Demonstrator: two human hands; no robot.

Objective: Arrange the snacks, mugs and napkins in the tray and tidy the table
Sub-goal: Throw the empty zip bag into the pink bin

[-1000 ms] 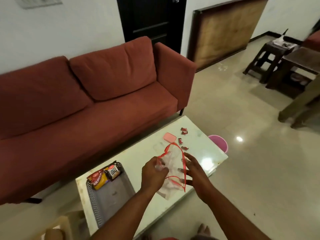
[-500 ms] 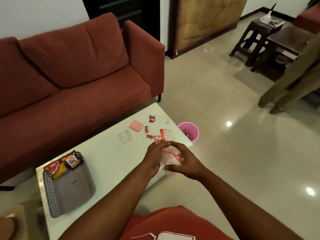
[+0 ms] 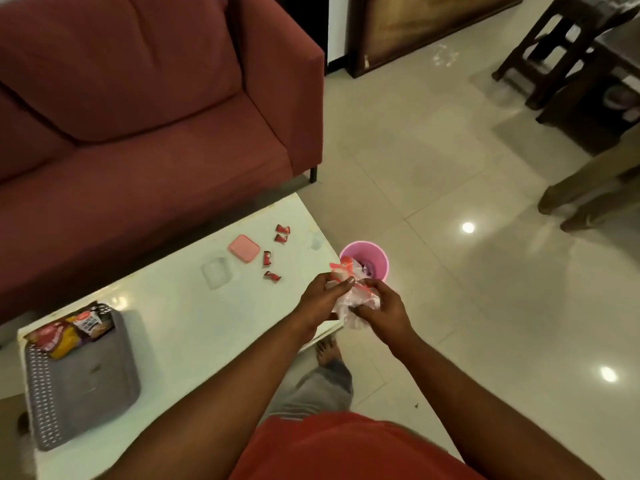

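White table (image 3: 180, 327): both hands crumple plastic bag (image 3: 349, 299) near pink bin (image 3: 377, 258)

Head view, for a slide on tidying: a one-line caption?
Both hands, left hand and right hand, crumple a plastic bag near a pink bin beside the table.

I'm in a home living room: a red fabric sofa (image 3: 145, 109) stands behind my low white coffee table (image 3: 180, 327), glossy cream floor tiles (image 3: 467, 306) spread around, and dark wooden stools (image 3: 554, 46) sit near the wall.
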